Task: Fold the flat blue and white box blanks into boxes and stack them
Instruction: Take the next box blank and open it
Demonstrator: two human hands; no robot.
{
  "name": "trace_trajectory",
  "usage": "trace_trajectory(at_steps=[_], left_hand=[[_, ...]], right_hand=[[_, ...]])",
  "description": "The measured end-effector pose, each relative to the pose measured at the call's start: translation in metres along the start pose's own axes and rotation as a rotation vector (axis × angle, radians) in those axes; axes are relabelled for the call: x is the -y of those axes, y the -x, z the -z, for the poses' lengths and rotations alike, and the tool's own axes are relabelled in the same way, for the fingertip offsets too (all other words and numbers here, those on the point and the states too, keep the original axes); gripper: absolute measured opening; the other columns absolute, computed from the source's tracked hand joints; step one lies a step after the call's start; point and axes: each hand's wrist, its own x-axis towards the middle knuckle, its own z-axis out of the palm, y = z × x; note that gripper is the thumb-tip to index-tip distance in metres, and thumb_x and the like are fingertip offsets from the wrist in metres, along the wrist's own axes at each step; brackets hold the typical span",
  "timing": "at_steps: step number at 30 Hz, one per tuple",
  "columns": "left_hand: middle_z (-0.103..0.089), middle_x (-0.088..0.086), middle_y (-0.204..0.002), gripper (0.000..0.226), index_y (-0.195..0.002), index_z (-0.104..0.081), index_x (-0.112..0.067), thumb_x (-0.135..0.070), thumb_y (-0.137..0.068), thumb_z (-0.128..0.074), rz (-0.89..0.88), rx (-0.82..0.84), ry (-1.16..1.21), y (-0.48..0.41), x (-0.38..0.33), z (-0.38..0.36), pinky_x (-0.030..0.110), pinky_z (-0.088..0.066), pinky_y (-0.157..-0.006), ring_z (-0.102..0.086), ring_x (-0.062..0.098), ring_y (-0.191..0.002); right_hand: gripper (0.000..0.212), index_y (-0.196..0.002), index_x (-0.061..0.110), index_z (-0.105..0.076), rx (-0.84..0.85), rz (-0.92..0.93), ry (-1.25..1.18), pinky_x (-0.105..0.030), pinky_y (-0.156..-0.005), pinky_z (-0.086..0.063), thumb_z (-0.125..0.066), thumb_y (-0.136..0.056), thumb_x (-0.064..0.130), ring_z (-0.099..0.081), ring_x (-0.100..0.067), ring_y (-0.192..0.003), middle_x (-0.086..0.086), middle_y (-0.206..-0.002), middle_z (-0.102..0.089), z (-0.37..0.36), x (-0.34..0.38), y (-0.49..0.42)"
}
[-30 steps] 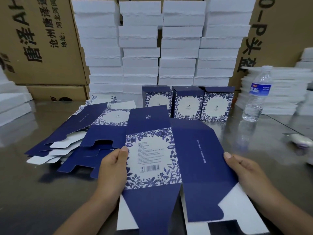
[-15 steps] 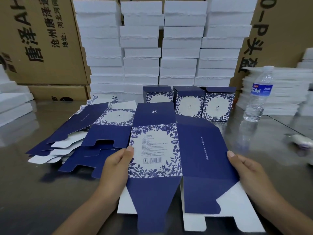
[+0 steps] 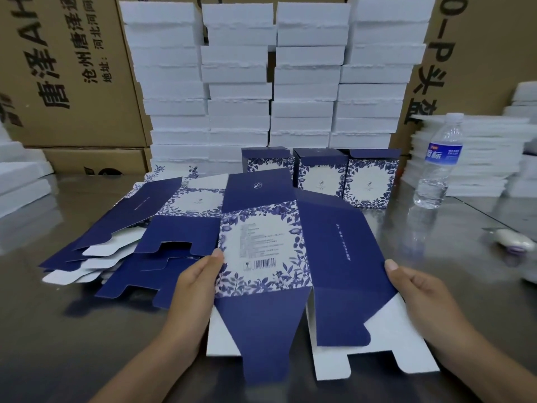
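I hold one blue and white box blank (image 3: 293, 257) above the table, its flowered barcode panel facing me and its bottom flaps hanging toward me. My left hand (image 3: 194, 286) grips its left edge with the thumb on the flowered panel. My right hand (image 3: 418, 289) grips its right edge with the thumb on the plain blue panel. A loose pile of flat blanks (image 3: 130, 237) lies to the left on the table. Three folded boxes (image 3: 319, 175) stand in a row behind the held blank.
A water bottle (image 3: 438, 161) stands at the right, with a small white object (image 3: 514, 242) lying nearer the right edge. Stacks of white foam pieces (image 3: 270, 82) and brown cartons (image 3: 66, 71) line the back. More white stacks (image 3: 470, 155) sit at the right and far left.
The held blank has risen and tilted a little more upright, its top flap now overlapping the left folded box. Both hands keep the same grip on its edges.
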Motion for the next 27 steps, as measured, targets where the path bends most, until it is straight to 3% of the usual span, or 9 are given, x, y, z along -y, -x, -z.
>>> trace_trajectory(at_steps=[2,4,6,8,12,17,23,27], left_hand=[[-0.074,-0.011,-0.073,0.039,-0.066,-0.074,-0.038,-0.035,-0.095,-0.049,-0.012,0.008,-0.060,0.0017,-0.0004,-0.0005,0.030,-0.049,-0.061,-0.070,0.009,-0.065],[-0.074,0.000,-0.079,0.034,-0.080,-0.074,-0.019,-0.034,-0.096,-0.048,-0.043,0.024,-0.117,0.0025,-0.0009,-0.0003,0.032,-0.048,-0.070,-0.070,0.017,-0.074],[-0.069,0.019,-0.089,0.041,-0.093,-0.062,0.004,-0.034,-0.096,-0.048,-0.062,0.017,-0.113,0.0030,-0.0015,0.0006,0.035,-0.044,-0.074,-0.062,0.025,-0.078],[-0.063,0.020,-0.086,0.046,-0.095,-0.054,0.011,-0.035,-0.096,-0.049,-0.076,-0.001,-0.093,0.0035,-0.0021,0.0020,0.037,-0.040,-0.074,-0.055,0.024,-0.078],[-0.069,0.012,-0.082,0.040,-0.089,-0.060,0.004,-0.034,-0.096,-0.049,-0.077,-0.045,-0.082,0.0007,0.0018,0.0028,0.035,-0.044,-0.072,-0.061,0.022,-0.074],[-0.074,0.000,-0.077,0.037,-0.068,-0.072,-0.022,-0.032,-0.096,-0.051,-0.033,-0.060,-0.008,-0.0015,0.0019,0.0044,0.037,-0.049,-0.073,-0.067,0.021,-0.072],[-0.075,-0.008,-0.077,0.038,-0.069,-0.075,-0.037,-0.032,-0.096,-0.049,-0.034,0.014,0.031,0.0001,0.0003,0.0002,0.031,-0.047,-0.066,-0.070,0.007,-0.066],[-0.076,-0.001,-0.086,0.033,-0.080,-0.075,-0.027,-0.034,-0.096,-0.046,-0.069,0.110,-0.078,0.0028,0.0025,0.0007,0.030,-0.047,-0.074,-0.071,0.014,-0.080]], right_hand=[[0.041,-0.077,-0.002,-0.069,-0.021,0.003,-0.005,-0.017,-0.046,-0.047,-0.045,-0.097,0.025,-0.062,-0.016,-0.053,-0.012,-0.068,-0.071,0.0002,0.0004,0.0001],[0.041,-0.078,-0.003,-0.069,-0.032,0.003,-0.012,-0.017,-0.045,-0.046,-0.045,-0.097,0.024,-0.061,-0.017,-0.052,-0.012,-0.068,-0.070,-0.0009,0.0009,0.0001],[0.041,-0.081,-0.006,-0.067,-0.042,0.008,-0.003,-0.019,-0.045,-0.045,-0.045,-0.097,0.025,-0.059,-0.020,-0.055,-0.015,-0.069,-0.068,-0.0027,0.0004,0.0006],[0.043,-0.084,-0.009,-0.065,-0.046,0.006,0.001,-0.023,-0.048,-0.044,-0.045,-0.097,0.027,-0.058,-0.022,-0.059,-0.018,-0.071,-0.067,-0.0041,0.0002,0.0017],[0.041,-0.080,-0.002,-0.068,0.006,-0.016,-0.022,-0.016,-0.041,-0.043,-0.045,-0.096,0.029,-0.060,-0.017,-0.048,-0.013,-0.065,-0.069,-0.0056,0.0021,0.0049],[0.046,-0.083,-0.018,-0.054,0.057,0.018,0.069,-0.015,-0.038,-0.035,-0.045,-0.096,0.026,-0.046,-0.016,-0.042,-0.014,-0.057,-0.055,-0.0045,-0.0014,0.0042],[0.043,-0.080,-0.013,-0.057,0.041,0.021,0.072,-0.015,-0.037,-0.034,-0.046,-0.097,0.025,-0.046,-0.015,-0.040,-0.012,-0.056,-0.055,-0.0014,0.0003,0.0035],[0.042,-0.079,-0.009,-0.060,0.026,0.012,0.035,-0.016,-0.037,-0.036,-0.045,-0.096,0.026,-0.048,-0.014,-0.041,-0.011,-0.057,-0.058,-0.0008,0.0009,0.0038]])
